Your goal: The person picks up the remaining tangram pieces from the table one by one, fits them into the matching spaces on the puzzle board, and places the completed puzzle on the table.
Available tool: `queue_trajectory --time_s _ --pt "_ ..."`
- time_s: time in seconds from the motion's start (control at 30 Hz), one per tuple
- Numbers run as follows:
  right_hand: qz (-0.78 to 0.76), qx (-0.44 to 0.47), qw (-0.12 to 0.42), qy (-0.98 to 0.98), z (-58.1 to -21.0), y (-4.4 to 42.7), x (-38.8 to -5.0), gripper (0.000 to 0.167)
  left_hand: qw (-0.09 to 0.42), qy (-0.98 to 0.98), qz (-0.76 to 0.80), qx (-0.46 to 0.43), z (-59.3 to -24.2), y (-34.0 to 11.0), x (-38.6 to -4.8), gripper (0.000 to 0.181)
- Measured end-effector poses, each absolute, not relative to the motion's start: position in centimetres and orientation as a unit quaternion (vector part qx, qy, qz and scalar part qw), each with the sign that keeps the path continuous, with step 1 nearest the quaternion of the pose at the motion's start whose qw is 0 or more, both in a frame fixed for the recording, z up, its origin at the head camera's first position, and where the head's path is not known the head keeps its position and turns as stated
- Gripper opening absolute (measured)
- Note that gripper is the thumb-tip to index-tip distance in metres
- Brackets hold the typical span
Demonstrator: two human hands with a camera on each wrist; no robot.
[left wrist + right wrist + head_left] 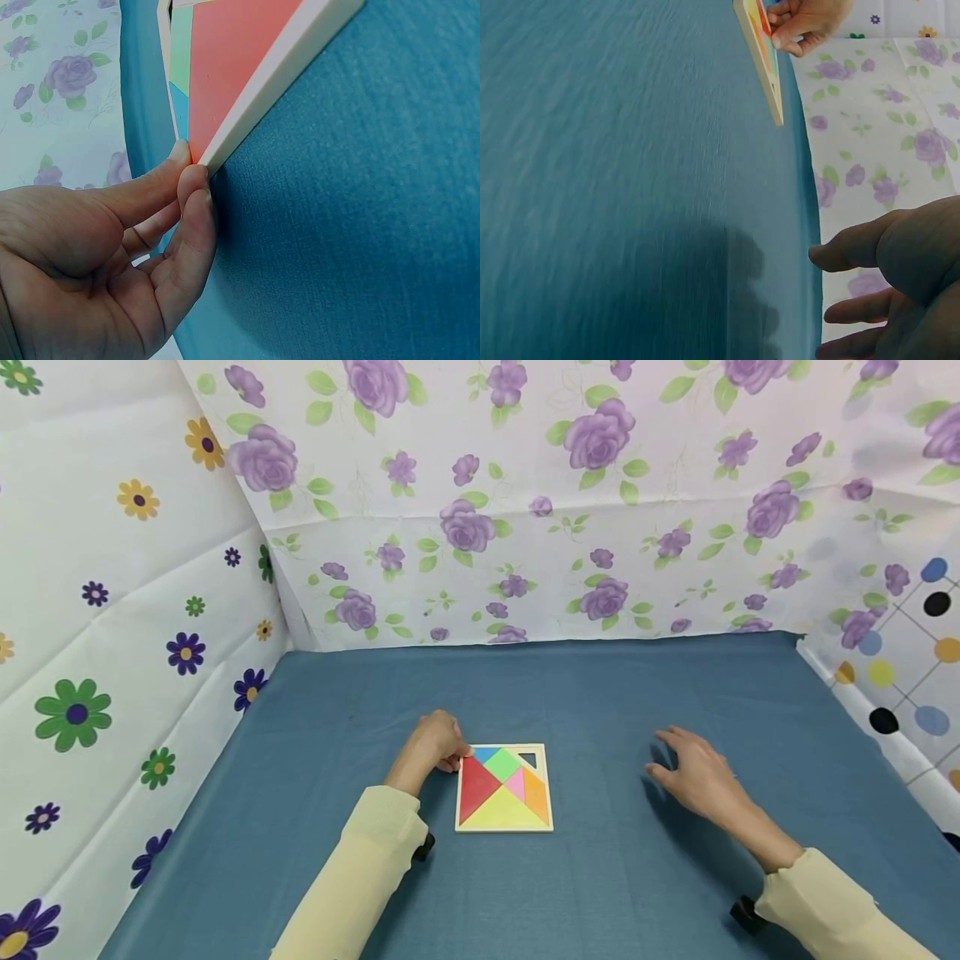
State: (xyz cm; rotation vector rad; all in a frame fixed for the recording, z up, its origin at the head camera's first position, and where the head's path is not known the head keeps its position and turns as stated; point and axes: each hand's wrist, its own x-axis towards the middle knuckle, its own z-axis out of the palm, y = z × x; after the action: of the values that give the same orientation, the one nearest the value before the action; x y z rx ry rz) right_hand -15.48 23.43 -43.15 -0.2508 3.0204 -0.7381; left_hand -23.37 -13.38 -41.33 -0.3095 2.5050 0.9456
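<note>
A square tangram puzzle (504, 810) in a pale wooden frame lies in the middle of the table. Its pieces are red, yellow, orange, pink, green and blue, and a small dark triangular gap shows near its far right corner. My left hand (435, 742) pinches the far left corner of the frame between thumb and fingertips; the left wrist view shows the thumb (157, 176) on top beside the red piece (232, 67). Well to the right of the puzzle, my right hand (697, 774) hovers over the cloth with relaxed, parted fingers, holding nothing.
A blue cloth (600, 885) covers the table. Behind it hangs a white sheet with purple roses (465, 527). Flowered fabric (75, 627) borders the left side, and fabric with coloured dots (915, 677) borders the right.
</note>
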Motion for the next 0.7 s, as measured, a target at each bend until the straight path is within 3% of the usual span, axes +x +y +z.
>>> queue_trajectory --time_s 0.7 --pt "-0.191 -0.091 0.05 0.976 -43.7 28.0 -14.8 0.078 0.225 0.906 0.339 -0.116 -41.3 -13.4 -23.3 0.017"
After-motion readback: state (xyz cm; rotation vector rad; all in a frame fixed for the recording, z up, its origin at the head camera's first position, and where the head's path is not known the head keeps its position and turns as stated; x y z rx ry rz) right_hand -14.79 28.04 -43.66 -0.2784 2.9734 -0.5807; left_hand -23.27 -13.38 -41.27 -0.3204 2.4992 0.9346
